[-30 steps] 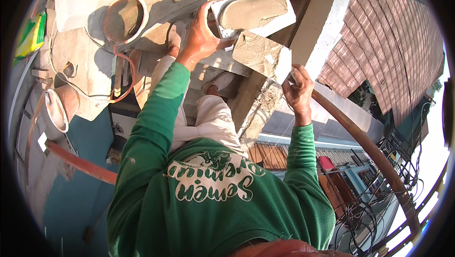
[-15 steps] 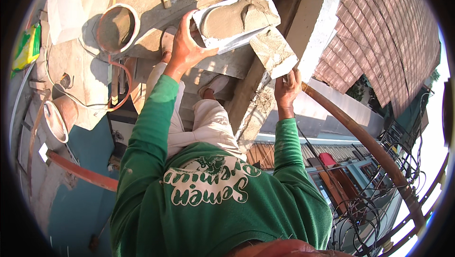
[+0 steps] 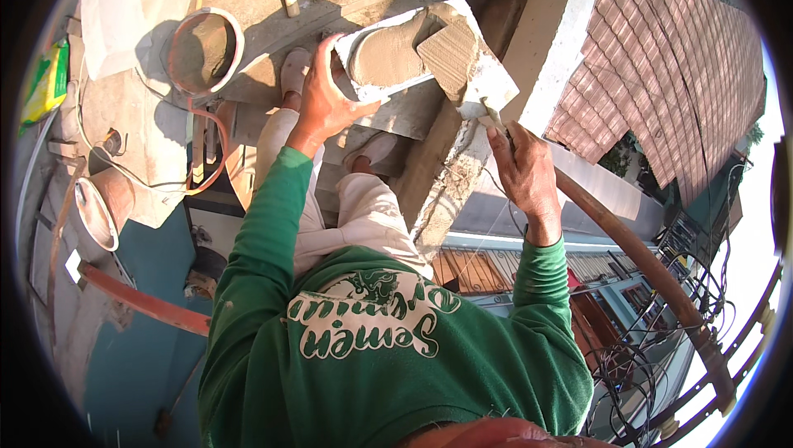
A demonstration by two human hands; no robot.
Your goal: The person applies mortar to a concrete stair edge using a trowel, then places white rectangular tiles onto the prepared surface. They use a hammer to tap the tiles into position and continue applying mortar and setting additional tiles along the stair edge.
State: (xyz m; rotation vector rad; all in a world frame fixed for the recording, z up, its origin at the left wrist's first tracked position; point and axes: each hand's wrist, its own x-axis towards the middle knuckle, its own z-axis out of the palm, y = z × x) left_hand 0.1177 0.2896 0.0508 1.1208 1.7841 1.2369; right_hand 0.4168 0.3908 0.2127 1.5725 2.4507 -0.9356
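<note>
My left hand [image 3: 318, 105] grips the left end of a white rectangular tub [image 3: 405, 85] held out in front of me. Smooth grey-brown mortar [image 3: 384, 56] fills its top. My right hand [image 3: 524, 171] is closed round the thin handle of a trowel [image 3: 496, 85], to the right of the tub. The flat blade overlaps the tub's right end, with a ridged slab of mortar [image 3: 450, 60] on it. Whether the blade touches the mortar below I cannot tell.
A bucket [image 3: 239, 52] with grey contents stands at left, and another bucket [image 3: 101, 208] lies tilted nearer. Beyond the trowel runs a concrete ledge [image 3: 549, 43], dropping toward a tiled roof [image 3: 661, 76]. A rusty pipe [image 3: 636, 241] and tangled cables [image 3: 628, 374] are at right. Steps [image 3: 401, 109] lie below.
My right hand has shifted right and nearer and turned over with the trowel. The blade has moved left and farther over the tub's right end. The left hand and tub are nearly still.
</note>
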